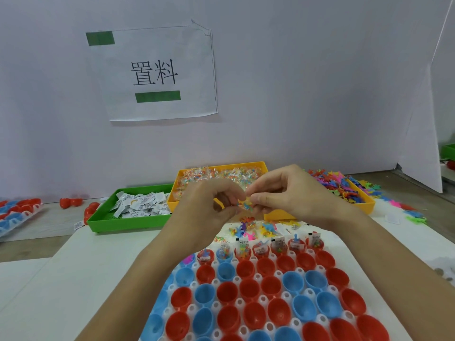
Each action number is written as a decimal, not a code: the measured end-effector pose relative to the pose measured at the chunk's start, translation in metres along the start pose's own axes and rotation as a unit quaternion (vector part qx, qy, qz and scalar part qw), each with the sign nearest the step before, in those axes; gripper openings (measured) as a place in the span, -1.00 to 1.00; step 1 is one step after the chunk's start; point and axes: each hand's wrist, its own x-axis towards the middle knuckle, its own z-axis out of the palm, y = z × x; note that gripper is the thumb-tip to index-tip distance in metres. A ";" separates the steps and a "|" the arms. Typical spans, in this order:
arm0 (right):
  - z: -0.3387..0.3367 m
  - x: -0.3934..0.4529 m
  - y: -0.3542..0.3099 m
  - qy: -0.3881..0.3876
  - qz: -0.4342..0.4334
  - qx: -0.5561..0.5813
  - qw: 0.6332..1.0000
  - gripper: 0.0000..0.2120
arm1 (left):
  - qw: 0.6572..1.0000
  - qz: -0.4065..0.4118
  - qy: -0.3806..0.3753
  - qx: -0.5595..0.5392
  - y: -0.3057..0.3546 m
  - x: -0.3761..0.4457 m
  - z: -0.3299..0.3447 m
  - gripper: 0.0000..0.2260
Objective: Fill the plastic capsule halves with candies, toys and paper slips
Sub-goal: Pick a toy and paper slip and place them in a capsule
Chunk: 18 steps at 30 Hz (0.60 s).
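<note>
Two bare forearms came in from the bottom edge, no sleeves visible anywhere along them. Left hand [209,203] and right hand [293,193] were both ungloved. No rings, watch, bracelet or wristband showed on either. Fingernails were short and unpainted where visible. Rest of the person was out of frame.
</note>
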 end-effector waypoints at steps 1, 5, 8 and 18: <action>0.001 0.000 0.000 0.003 -0.002 -0.004 1.000 -0.91 | 1.000 -0.001 -0.003 0.002 0.000 0.000 0.000 -0.71; 0.005 0.001 0.001 0.021 -0.004 0.001 1.000 -0.87 | 1.000 0.005 0.000 0.019 -0.002 0.000 0.001 -0.75; 0.010 0.002 0.000 0.029 -0.005 0.005 1.000 -0.87 | 0.999 0.009 0.008 0.032 -0.003 0.001 0.000 -0.75; 0.003 0.001 -0.004 0.032 0.004 -0.033 0.999 -0.87 | 0.992 -0.074 -0.095 -0.023 -0.014 -0.002 -0.040 -0.86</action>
